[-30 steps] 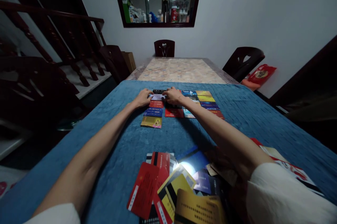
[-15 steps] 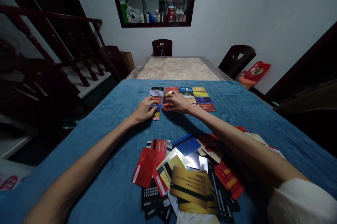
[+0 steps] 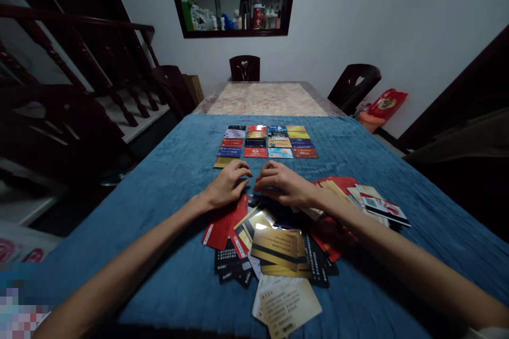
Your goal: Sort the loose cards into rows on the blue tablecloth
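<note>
Several bank cards lie in four neat columns on the blue cloth; the left column ends nearest me with a gold card. My left hand is just on the near side of that gold card, thumb apart from its bent fingers, nothing in it. To its right, my right hand hovers over the far edge of a loose heap of cards, its fingers loosely curved with no card visible in them. Gold cards, red cards and black cards make up the heap, partly hidden by my right arm.
More cards lie fanned out right of my right forearm. Bare marbled tabletop shows beyond the cloth. Dark wooden chairs surround the table, and a red bag rests at the far right. A railing runs along the left.
Both hands have drawn back from the card columns towards me, uncovering the near cards. The view has shifted slightly, and my right arm now lies across the heap's right part.
</note>
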Demonstrator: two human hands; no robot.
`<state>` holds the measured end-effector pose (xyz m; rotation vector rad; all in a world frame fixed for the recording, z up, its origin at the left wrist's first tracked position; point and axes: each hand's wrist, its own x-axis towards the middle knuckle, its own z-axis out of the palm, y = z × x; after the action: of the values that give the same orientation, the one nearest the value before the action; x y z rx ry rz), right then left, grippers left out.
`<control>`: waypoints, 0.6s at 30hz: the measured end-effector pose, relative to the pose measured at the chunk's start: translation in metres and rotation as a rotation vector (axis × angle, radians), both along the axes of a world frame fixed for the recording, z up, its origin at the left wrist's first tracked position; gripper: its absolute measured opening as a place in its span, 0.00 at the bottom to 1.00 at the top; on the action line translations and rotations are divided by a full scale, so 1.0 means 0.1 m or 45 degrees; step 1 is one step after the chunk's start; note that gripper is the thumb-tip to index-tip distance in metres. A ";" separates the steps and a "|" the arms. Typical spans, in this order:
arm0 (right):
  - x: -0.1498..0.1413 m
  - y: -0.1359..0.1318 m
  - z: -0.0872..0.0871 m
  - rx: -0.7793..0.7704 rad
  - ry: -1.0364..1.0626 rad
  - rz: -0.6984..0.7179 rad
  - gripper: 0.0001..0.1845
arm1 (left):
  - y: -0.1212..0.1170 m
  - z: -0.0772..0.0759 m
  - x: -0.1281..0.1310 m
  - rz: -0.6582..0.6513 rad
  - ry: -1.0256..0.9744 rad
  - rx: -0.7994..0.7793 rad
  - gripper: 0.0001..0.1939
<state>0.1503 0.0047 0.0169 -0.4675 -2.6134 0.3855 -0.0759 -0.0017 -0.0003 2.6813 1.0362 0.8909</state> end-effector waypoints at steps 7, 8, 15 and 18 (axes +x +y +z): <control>0.03 -0.37 0.08 -0.146 -0.124 0.122 0.09 | -0.18 -0.09 0.09 -0.004 -0.125 0.033 0.09; 0.03 -0.41 0.09 -0.154 -0.162 0.128 0.11 | -0.18 -0.10 0.08 0.001 -0.144 0.045 0.09; -0.02 -0.56 0.10 -0.095 -0.410 0.051 0.32 | -0.19 -0.13 0.02 0.015 -0.228 0.090 0.09; -0.02 -0.54 0.07 -0.070 -0.426 0.021 0.30 | -0.22 -0.14 0.04 -0.009 -0.211 0.083 0.09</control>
<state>0.1482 -0.0490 0.0241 -0.5721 -2.9370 0.4165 -0.0719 -0.0234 -0.0141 2.6070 0.9766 1.1418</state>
